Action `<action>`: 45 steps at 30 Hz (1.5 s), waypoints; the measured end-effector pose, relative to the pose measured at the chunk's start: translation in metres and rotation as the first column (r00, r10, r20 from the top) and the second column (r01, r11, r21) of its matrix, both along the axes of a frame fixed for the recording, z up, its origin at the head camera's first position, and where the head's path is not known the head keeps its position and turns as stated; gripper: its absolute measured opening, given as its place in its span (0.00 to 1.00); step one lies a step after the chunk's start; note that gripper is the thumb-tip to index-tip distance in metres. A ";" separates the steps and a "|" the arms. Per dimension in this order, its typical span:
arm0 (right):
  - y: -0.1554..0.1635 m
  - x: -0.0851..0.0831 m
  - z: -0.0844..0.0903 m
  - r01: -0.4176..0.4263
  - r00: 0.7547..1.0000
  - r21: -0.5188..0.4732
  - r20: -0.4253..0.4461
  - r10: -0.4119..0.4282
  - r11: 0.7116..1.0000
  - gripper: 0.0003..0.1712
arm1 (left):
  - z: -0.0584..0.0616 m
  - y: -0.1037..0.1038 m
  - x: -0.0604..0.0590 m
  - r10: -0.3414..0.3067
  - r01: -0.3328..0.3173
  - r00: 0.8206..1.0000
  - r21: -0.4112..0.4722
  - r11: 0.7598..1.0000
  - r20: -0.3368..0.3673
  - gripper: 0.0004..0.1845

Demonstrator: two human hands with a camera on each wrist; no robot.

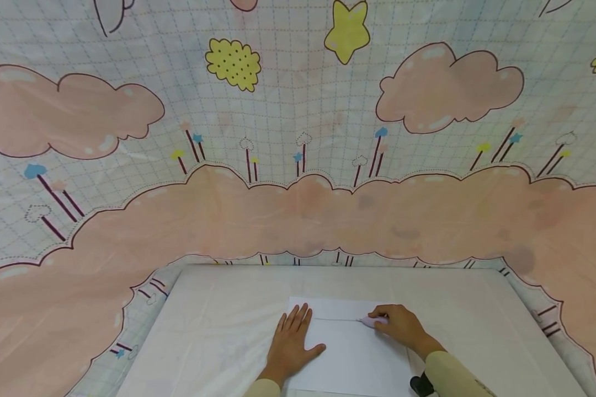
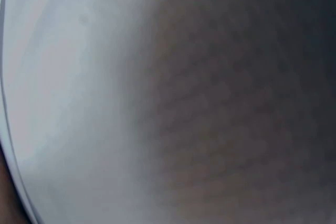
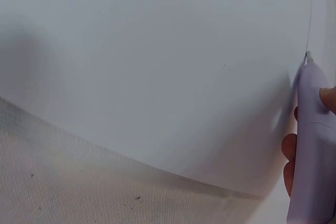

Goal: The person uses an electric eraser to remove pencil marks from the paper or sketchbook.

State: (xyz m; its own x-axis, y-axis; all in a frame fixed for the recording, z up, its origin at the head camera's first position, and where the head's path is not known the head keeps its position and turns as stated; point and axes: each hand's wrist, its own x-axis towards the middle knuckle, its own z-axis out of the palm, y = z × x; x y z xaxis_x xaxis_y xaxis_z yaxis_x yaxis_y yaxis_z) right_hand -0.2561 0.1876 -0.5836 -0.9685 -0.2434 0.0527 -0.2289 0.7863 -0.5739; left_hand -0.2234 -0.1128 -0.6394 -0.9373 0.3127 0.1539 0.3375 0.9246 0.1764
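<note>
Head view: left hand (image 1: 290,347) partly covers paper (image 1: 355,361), patterned cloth (image 1: 328,220) beyond.

Head view looks forward-down, wrist views close — right shares the paper (image 1: 352,350).

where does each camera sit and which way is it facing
Head: on the head, facing forward and down; left hand, right hand, sleeves show.
Left wrist: on that wrist, facing a blurred pale surface; body parts unclear.
Right wrist: on that wrist, facing the paper; right fingers show.
Head and right wrist share the paper and lilac tool.
</note>
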 end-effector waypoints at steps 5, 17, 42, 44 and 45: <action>-0.002 0.001 0.000 0.007 1.000 -0.002 0.009 -0.007 1.000 0.08 | -0.001 0.000 0.000 0.000 0.000 1.000 -0.007 1.000 0.005 0.52; 0.002 0.006 0.002 0.003 1.000 0.003 -0.005 -0.003 1.000 0.08 | 0.002 0.000 0.004 -0.013 0.013 1.000 0.008 1.000 -0.021 0.51; -0.001 0.016 0.007 0.064 0.998 0.021 0.023 -0.064 0.998 0.08 | 0.002 -0.004 0.005 -0.020 0.020 0.999 0.003 1.000 -0.027 0.51; -0.001 0.016 0.007 0.062 0.998 0.022 0.026 -0.062 0.998 0.08 | 0.002 -0.003 0.005 -0.018 0.018 1.000 0.004 1.000 -0.022 0.51; -0.002 0.016 0.007 0.062 0.998 0.023 0.026 -0.062 0.998 0.08 | 0.003 -0.003 0.006 -0.018 0.018 1.000 0.004 1.000 -0.016 0.51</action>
State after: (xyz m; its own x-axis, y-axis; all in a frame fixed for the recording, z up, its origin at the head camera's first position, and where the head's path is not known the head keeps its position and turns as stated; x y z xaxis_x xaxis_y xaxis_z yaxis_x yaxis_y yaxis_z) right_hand -0.2404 0.1858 -0.5768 -0.9827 -0.1838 0.0220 -0.1643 0.8112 -0.5612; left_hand -0.2179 -0.1158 -0.6367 -0.9290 0.3287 0.1701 0.3567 0.9178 0.1742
